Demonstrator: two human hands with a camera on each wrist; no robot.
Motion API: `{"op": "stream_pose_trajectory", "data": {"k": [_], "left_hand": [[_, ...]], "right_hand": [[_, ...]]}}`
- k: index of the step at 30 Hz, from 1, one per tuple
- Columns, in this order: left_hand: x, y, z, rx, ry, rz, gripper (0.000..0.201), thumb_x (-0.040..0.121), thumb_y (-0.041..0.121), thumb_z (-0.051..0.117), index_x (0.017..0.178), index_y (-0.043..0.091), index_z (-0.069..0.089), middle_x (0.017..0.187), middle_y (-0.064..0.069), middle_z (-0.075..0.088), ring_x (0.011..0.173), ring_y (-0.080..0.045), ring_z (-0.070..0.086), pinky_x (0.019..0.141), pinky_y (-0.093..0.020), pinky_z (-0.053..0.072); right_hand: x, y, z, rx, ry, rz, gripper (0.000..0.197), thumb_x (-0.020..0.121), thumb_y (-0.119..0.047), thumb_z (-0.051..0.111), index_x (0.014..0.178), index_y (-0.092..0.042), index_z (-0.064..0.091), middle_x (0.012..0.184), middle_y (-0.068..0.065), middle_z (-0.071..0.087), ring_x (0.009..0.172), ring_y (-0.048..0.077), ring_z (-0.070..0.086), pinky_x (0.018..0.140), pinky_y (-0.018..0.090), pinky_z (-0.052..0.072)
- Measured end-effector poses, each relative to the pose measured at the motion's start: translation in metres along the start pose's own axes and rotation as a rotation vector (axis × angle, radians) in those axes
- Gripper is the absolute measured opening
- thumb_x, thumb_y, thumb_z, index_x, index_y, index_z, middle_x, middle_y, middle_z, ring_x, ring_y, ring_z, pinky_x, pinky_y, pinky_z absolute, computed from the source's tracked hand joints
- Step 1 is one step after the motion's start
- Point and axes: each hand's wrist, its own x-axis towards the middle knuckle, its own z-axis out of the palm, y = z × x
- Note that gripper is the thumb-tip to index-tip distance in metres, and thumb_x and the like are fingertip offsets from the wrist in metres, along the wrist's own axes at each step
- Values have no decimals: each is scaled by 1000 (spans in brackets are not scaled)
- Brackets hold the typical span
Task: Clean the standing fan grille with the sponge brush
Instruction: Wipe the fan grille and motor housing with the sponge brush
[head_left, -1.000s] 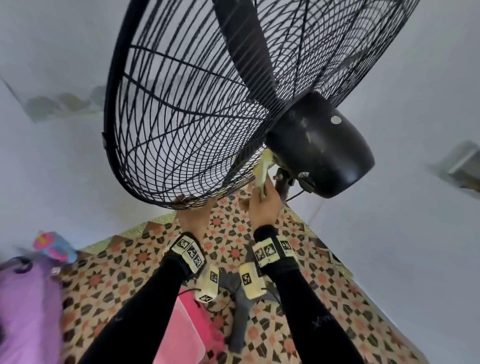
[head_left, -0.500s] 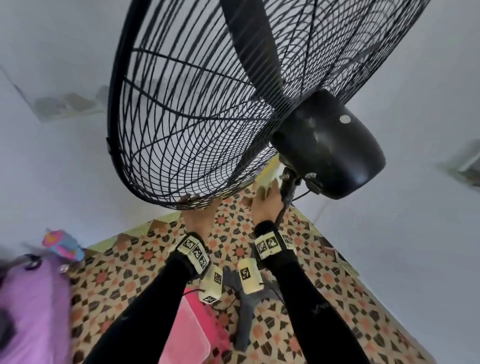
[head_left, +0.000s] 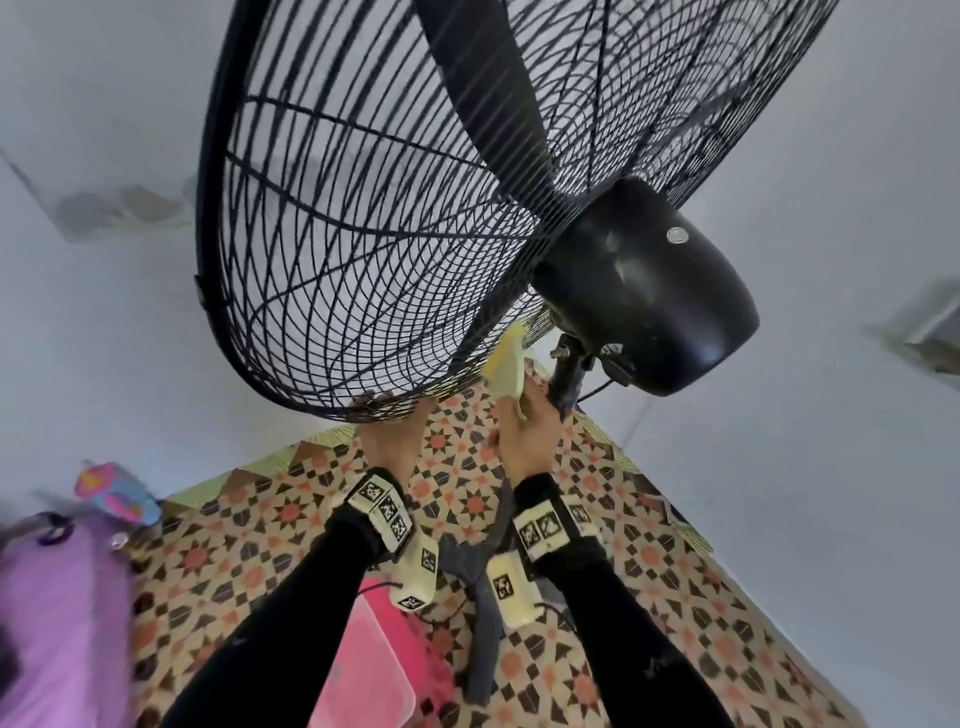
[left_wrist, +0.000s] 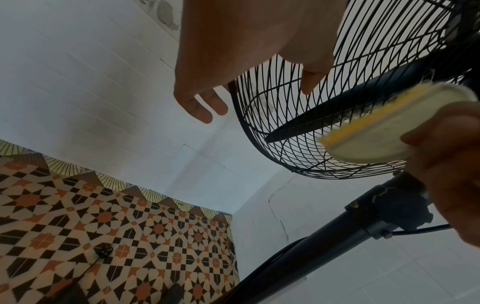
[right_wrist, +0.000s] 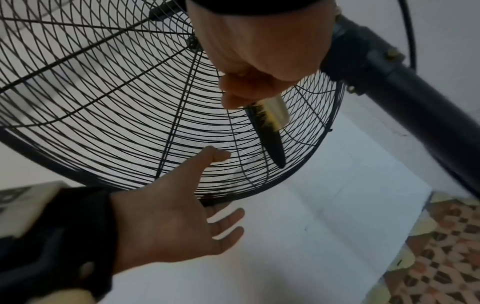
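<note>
The black fan grille (head_left: 363, 249) tilts above my hands, and the motor housing (head_left: 644, 291) sits behind it at right. My left hand (head_left: 389, 431) grips the grille's bottom rim. In the right wrist view its thumb (right_wrist: 215, 156) lies on the rear wires, with its fingers (right_wrist: 226, 222) on the far side of the rim. My right hand (head_left: 527, 431) holds the yellow sponge brush (head_left: 506, 369). The brush is pressed to the lower rear grille beside the fan pole (head_left: 569, 374). The left wrist view shows the brush (left_wrist: 376, 127) and a fan blade (left_wrist: 337, 115) behind the wires.
White walls (head_left: 104, 312) close in behind and to the right. A patterned tile floor (head_left: 234, 545) lies below, with a pink bin (head_left: 363, 675), a grey cloth (head_left: 483, 613) and a purple object (head_left: 52, 623) on it. A cord and plug (left_wrist: 103, 250) lie on the tiles.
The right hand has shifted the brush a little along the lower rear grille near the motor. The left hand has stayed on the bottom rim.
</note>
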Motion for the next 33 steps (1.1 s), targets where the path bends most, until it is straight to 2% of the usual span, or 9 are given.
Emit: {"op": "stream_pose_trajectory", "data": {"k": [2,4,7,11,14,17,22,29,33], "left_hand": [[-10,2,-2,30,-27,29,44,90,47,77,78,22,41,71,9,40,61,-3,32,45,-9,36],[0,-6,0,-13,-35,9,44,89,49,77,94,13,52,70,11,39,60,0,31,40,-2,34],[17,-15,7,-52,2,74,106,69,78,80,139,7,45,99,1,68,94,-14,66,82,-11,52],[14,-13,1,-49,50,124,64,82,47,85,123,14,48,124,3,59,112,-17,54,95,-18,35],[14,-16,5,-61,30,118,89,68,72,82,134,23,47,130,2,65,118,-20,60,112,-37,44],[23,-22,9,-36,18,80,92,62,80,80,128,24,48,119,3,72,112,-27,68,106,-39,51],[7,-13,5,-22,77,196,57,88,33,83,129,4,55,122,-6,63,111,-22,57,97,-22,35],[5,-13,7,-95,90,178,72,83,37,86,139,12,48,129,0,60,117,-18,56,108,-29,42],[8,-17,8,-104,84,145,60,83,41,85,127,24,47,120,5,59,115,-19,57,105,-32,47]], "right_hand": [[4,4,-5,-6,47,-14,42,102,-14,53,144,-18,55,101,-2,73,49,23,68,45,32,56],[24,-1,-1,38,88,75,39,105,-14,48,144,-18,51,100,-3,71,57,25,72,52,34,60],[28,-12,10,44,8,121,42,107,-17,47,148,-22,43,103,6,69,69,27,73,57,32,62],[-16,-6,-7,42,-116,49,48,104,-13,51,150,-24,45,117,-1,68,52,16,65,47,27,54],[4,2,-7,82,0,89,44,105,-13,49,149,-22,45,115,1,68,56,21,69,52,32,58],[35,-9,15,57,41,172,47,105,-19,50,151,-25,41,102,-3,68,77,22,75,74,45,63],[-20,-2,11,119,-69,78,43,103,-10,52,144,-25,50,97,-3,72,49,14,61,43,26,52],[37,0,25,142,89,159,41,106,-17,47,145,-27,45,104,7,70,79,25,74,65,38,63],[-6,10,9,151,-9,53,43,104,-9,50,146,-17,48,101,12,71,62,15,62,52,25,54]]}}
